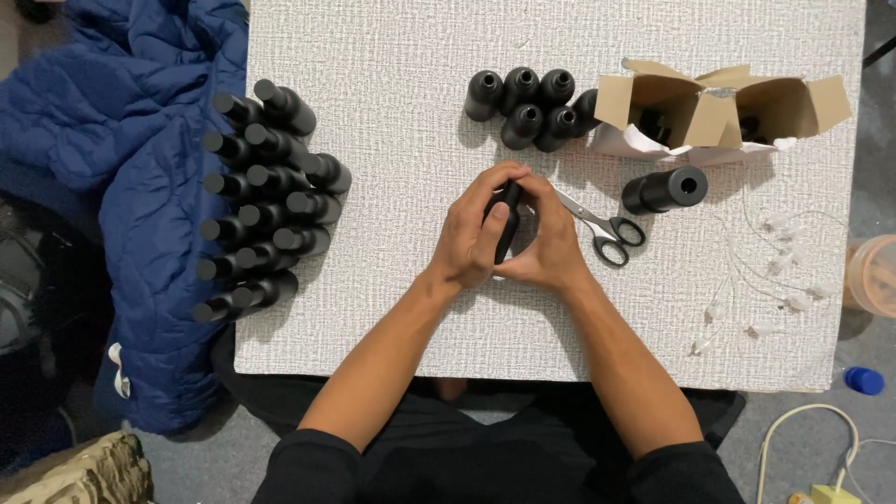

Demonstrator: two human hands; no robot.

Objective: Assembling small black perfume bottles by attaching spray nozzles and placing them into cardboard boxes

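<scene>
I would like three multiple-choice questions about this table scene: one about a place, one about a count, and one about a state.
1. Where do the scissors lie?
A. Beside the right hand, on the table
B. Inside the cardboard box
C. On the blue jacket

2. How many open bottles stand in the group near the box?
A. Two
B. Six
C. Twelve

3. In what state is the lone bottle below the box?
A. Standing upright
B. Lying on its side
C. Held in a hand

Answers:
1 A: the scissors rest on the white table just right of the right hand.
2 B: three in the back row and three in front, the last partly behind a box flap.
3 B: it lies flat with its bottom facing right.

Both the left hand and the right hand clasp a black bottle.
</scene>
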